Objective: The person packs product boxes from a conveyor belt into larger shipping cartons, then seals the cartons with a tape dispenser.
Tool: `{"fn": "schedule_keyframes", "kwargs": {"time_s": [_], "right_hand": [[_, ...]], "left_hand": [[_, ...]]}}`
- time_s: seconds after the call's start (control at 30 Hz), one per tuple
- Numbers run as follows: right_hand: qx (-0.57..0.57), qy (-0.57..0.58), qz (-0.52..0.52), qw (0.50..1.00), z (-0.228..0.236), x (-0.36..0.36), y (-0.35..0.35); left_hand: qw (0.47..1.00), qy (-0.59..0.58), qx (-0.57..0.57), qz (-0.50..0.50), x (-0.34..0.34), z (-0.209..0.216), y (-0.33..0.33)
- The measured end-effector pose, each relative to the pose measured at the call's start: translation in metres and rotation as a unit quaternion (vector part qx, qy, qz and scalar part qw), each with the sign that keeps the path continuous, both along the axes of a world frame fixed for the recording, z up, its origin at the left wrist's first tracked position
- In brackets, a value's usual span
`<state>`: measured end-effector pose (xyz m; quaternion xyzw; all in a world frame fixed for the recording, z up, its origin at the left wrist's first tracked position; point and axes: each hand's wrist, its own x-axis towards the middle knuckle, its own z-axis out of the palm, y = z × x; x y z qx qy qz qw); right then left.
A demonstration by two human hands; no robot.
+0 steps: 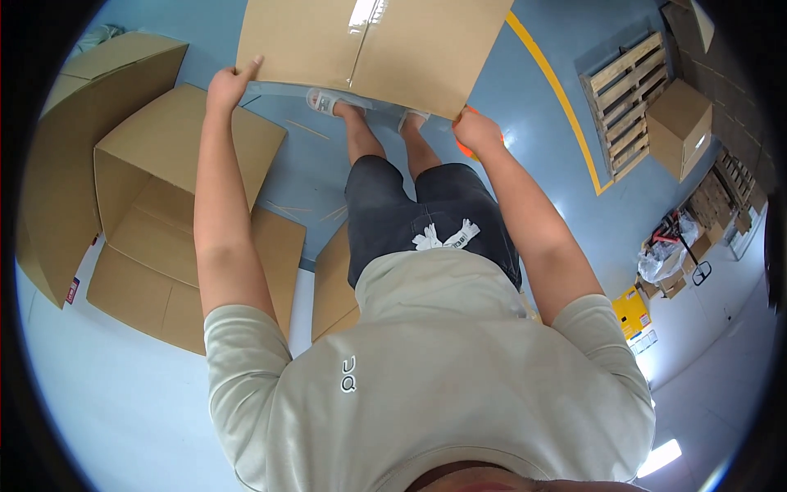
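From my end, L hand grips the near-left corner of the cardboard box, top ctr, its far end cut off. R hand is closed on an orange tool by the near-right corner, mostly hidden, can't ID type.

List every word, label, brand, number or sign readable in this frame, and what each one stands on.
Shirt: outlined chest logo, not copied here.
White drawstring: dark lettering, too small to read reliably.
Red-and-white label, by the far-left carton: too small.
Yellow panel, at right: marks too small.
Carton by the pallet: white patch, unreadable.
Held cardboard: nothing legible.
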<state>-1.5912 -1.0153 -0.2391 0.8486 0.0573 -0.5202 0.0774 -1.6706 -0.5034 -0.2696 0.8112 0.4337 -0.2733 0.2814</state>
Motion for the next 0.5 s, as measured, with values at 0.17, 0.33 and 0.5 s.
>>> {"fn": "schedule_keyframes", "kwargs": {"time_s": [0.17, 0.33, 0.5], "right_hand": [[0.058, -0.01, -0.018, 0.998, 0.003, 0.005, -0.023], [0.058, 0.021, 0.005, 0.998, 0.045, 0.01, 0.014], [0.028, -0.012, -0.062, 0.998, 0.015, 0.002, 0.015]], "left_hand": [[0.993, -0.009, -0.052, -0.108, -0.011, 0.008, 0.008], [0.974, 0.039, -0.034, -0.219, -0.004, 0.0, 0.018], [0.976, 0.074, 0.045, -0.199, 0.002, 0.002, 0.011]]}}
